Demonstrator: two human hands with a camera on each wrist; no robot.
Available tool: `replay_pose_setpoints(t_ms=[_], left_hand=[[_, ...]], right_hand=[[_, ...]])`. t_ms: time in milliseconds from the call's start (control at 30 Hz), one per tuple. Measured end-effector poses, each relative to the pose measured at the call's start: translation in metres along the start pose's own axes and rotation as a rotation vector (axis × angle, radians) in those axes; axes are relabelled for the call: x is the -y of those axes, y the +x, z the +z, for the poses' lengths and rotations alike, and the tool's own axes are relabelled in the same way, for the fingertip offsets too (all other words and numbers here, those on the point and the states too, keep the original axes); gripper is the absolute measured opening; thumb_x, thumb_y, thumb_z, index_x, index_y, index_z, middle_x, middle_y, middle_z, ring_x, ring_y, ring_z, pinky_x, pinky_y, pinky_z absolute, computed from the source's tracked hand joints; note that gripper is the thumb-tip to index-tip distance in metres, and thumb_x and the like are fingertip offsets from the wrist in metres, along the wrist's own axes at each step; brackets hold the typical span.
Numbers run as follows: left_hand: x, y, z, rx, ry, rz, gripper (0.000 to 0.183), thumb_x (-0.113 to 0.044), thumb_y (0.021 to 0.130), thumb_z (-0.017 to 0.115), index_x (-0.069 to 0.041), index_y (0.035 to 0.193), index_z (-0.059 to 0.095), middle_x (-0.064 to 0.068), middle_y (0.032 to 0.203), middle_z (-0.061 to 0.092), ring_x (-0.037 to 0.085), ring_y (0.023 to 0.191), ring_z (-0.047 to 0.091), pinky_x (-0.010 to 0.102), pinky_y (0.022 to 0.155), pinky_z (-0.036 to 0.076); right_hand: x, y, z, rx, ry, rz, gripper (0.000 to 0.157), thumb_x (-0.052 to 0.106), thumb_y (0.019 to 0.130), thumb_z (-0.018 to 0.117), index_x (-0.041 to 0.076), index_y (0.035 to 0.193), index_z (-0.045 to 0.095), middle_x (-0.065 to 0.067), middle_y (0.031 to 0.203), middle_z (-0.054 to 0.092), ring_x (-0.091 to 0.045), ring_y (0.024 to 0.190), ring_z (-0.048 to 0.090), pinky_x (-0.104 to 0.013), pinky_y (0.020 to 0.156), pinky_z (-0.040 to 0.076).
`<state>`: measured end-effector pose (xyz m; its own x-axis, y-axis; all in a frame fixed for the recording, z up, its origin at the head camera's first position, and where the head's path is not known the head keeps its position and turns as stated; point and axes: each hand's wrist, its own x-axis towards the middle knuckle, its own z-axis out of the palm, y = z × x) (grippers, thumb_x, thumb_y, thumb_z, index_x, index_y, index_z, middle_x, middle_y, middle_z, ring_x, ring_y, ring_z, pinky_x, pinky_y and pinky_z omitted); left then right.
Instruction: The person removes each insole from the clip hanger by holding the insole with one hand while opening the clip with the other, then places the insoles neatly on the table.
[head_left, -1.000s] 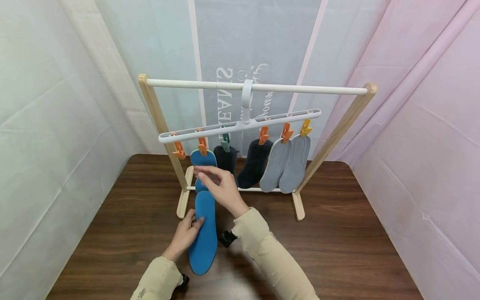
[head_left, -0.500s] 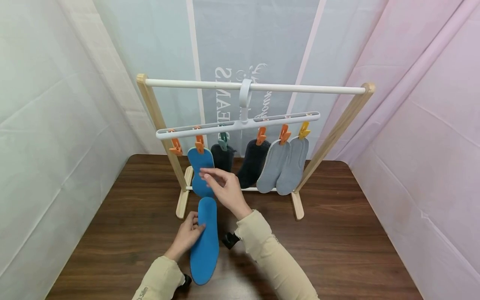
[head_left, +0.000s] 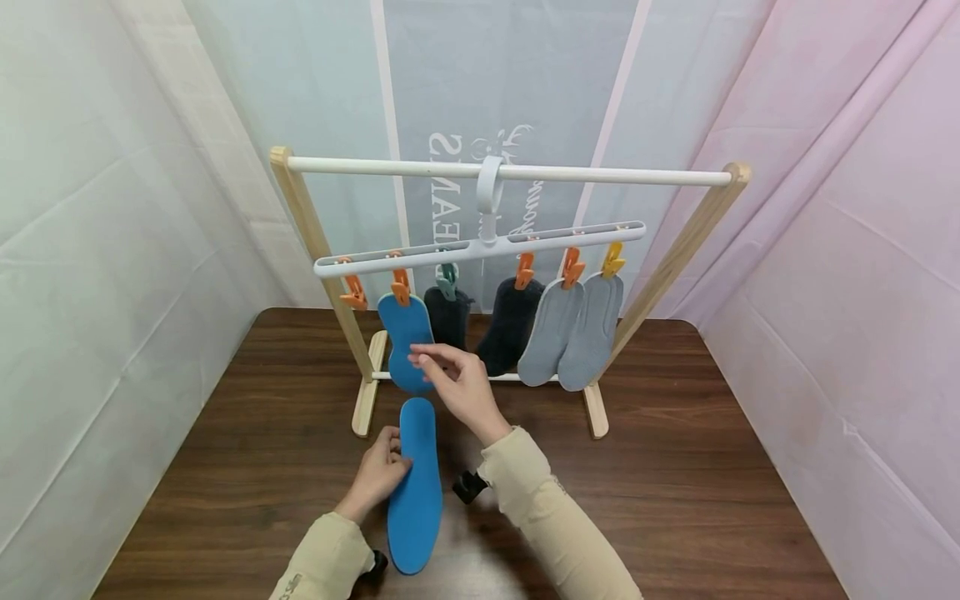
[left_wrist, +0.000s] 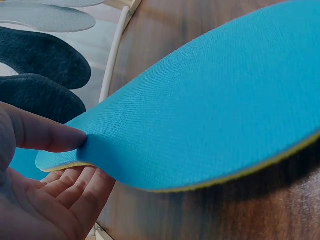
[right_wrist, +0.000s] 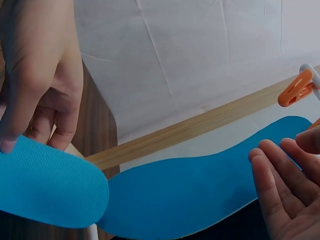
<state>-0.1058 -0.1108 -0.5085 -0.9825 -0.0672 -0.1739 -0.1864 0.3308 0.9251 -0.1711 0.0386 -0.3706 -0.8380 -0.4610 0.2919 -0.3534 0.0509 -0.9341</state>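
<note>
My left hand (head_left: 377, 471) pinches one edge of a blue insole (head_left: 420, 508), thumb on its face and fingers beneath, as the left wrist view (left_wrist: 200, 115) shows. Its yellow underside edge is visible there. A second blue insole (head_left: 403, 329) hangs from an orange clip (head_left: 401, 287) on the white hanger (head_left: 480, 252). In front of that hanging insole is my right hand (head_left: 467, 390), fingers relaxed and holding nothing; contact with it is unclear. At the hanger's left end, another orange clip (head_left: 354, 293) has nothing in it.
Two dark insoles (head_left: 513, 325) and two grey insoles (head_left: 592, 333) hang farther right from green, orange and yellow clips. A wooden rack with a white top rod (head_left: 615, 175) bears the hanger on the brown table (head_left: 675, 467).
The held blue insole has moved slightly down and right with my left hand. My right hand has drawn down and right from the upper part of the hanging blue insole. The hanger has swayed slightly.
</note>
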Motion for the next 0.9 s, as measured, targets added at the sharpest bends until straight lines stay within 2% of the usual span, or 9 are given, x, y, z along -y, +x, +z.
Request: replay_pose_setpoints(t_ms=[200,467,633,767,900], left_hand=[[0.003,-0.001,0.007,-0.02,0.003,0.006,0.039,0.009,0.081,0.059,0.008,0.118,0.047,0.017,0.097,0.063,0.017,0.074,0.057,0.031,0.066,0.047],[0.008,0.0,0.014,-0.032,0.032,0.005,0.039,0.008,0.081,0.062,0.008,0.117,0.046,0.017,0.096,0.062,0.021,0.078,0.062,0.034,0.066,0.05],[0.013,0.002,0.016,-0.039,0.059,0.006,0.04,0.007,0.082,0.064,0.007,0.118,0.047,0.015,0.093,0.061,0.018,0.074,0.061,0.032,0.064,0.05],[0.016,0.001,0.017,-0.043,0.115,0.033,0.041,0.006,0.081,0.066,0.007,0.117,0.046,0.013,0.089,0.06,0.016,0.069,0.059,0.03,0.06,0.049],[0.017,0.001,0.017,-0.058,0.188,0.051,0.044,0.004,0.081,0.07,0.006,0.119,0.046,0.01,0.087,0.061,0.014,0.068,0.058,0.029,0.059,0.048]], right_hand=[[-0.007,-0.007,-0.008,0.006,-0.019,0.036,0.029,0.007,0.099,0.051,-0.009,0.122,0.059,-0.025,0.115,0.064,-0.036,0.109,0.062,-0.035,0.087,0.054],[-0.017,-0.015,-0.016,-0.015,-0.007,0.053,0.027,0.005,0.098,0.051,-0.009,0.12,0.06,-0.028,0.11,0.064,-0.039,0.104,0.061,-0.045,0.086,0.054],[-0.021,-0.019,-0.017,-0.023,-0.025,0.066,0.026,0.004,0.098,0.051,-0.009,0.119,0.06,-0.028,0.108,0.064,-0.04,0.102,0.061,-0.043,0.084,0.054],[-0.026,-0.021,-0.017,-0.035,-0.04,0.082,0.026,0.006,0.098,0.052,-0.008,0.118,0.061,-0.026,0.107,0.065,-0.04,0.101,0.062,-0.042,0.083,0.055],[-0.049,-0.021,-0.017,-0.055,-0.055,0.065,0.026,0.011,0.099,0.053,-0.004,0.118,0.062,-0.022,0.106,0.067,-0.031,0.099,0.064,-0.037,0.081,0.055]])
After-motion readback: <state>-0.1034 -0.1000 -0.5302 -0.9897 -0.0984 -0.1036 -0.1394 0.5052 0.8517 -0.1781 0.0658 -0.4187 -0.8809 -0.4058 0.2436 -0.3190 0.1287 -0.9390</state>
